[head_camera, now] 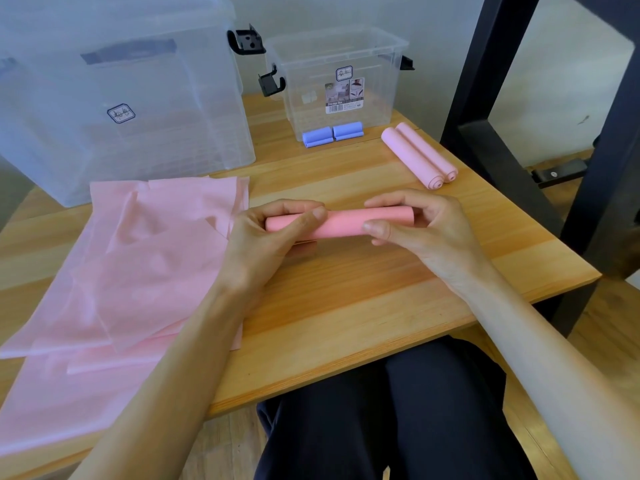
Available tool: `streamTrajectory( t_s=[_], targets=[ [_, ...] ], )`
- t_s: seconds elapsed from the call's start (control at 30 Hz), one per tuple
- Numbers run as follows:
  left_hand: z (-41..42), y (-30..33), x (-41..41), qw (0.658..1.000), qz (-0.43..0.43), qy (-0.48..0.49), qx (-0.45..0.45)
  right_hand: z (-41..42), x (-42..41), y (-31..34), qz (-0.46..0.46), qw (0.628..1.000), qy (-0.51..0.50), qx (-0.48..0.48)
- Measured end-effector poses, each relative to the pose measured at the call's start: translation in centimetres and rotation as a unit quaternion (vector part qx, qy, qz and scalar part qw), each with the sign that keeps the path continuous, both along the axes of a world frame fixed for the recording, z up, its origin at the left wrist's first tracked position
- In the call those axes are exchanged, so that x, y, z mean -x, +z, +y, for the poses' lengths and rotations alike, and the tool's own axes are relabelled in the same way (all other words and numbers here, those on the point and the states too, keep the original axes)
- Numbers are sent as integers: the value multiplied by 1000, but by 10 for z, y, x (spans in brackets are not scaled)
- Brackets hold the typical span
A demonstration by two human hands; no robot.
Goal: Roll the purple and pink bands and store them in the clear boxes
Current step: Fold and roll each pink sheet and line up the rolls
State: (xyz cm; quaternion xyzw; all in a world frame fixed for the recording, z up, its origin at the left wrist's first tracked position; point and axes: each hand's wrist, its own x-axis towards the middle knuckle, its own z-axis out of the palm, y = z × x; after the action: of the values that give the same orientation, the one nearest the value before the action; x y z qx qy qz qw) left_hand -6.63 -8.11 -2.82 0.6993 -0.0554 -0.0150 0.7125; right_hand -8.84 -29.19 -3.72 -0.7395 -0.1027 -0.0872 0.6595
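A rolled pink band (341,223) lies crosswise just above the table's middle. My left hand (273,233) grips its left end, fingers curled over the top. My right hand (412,223) grips its right end between thumb and fingers. Two finished pink rolls (420,154) lie side by side at the back right. Two purple rolls (332,134) sit in front of the small clear box (337,84). A large clear box (121,98) stands at the back left. Several flat pink bands (131,271) are stacked on the left.
The wooden table (363,296) ends close to my lap at the front and at the right. A black metal frame (485,98) rises beyond the right edge. Both boxes stand open with black latches hanging at their sides.
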Motion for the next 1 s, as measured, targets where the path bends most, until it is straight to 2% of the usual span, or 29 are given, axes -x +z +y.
streamTrajectory(
  t_s=[0.13, 0.3, 0.43, 0.6, 0.83, 1.0],
  targets=[
    [1, -1, -3, 1000, 20, -1, 9, -1, -1, -2, 3, 1000, -28, 11],
    [3, 0, -5, 995, 49, -28, 88, -3, -1, -2, 14, 999, -51, -1],
    [4, 0, -7, 990, 67, -13, 127, -4, 3, -3, 32, 998, -10, 51],
    [1, 6, -13, 986, 105, -11, 130, -13, 13, -5, 41, 995, 37, 85],
    [-42, 22, -53, 978, 150, -22, 145, -38, 14, 10, -32, 992, -63, 108],
    [-80, 26, -90, 975, 177, -36, 126, -54, -1, 11, -35, 990, -52, 129]
  ],
)
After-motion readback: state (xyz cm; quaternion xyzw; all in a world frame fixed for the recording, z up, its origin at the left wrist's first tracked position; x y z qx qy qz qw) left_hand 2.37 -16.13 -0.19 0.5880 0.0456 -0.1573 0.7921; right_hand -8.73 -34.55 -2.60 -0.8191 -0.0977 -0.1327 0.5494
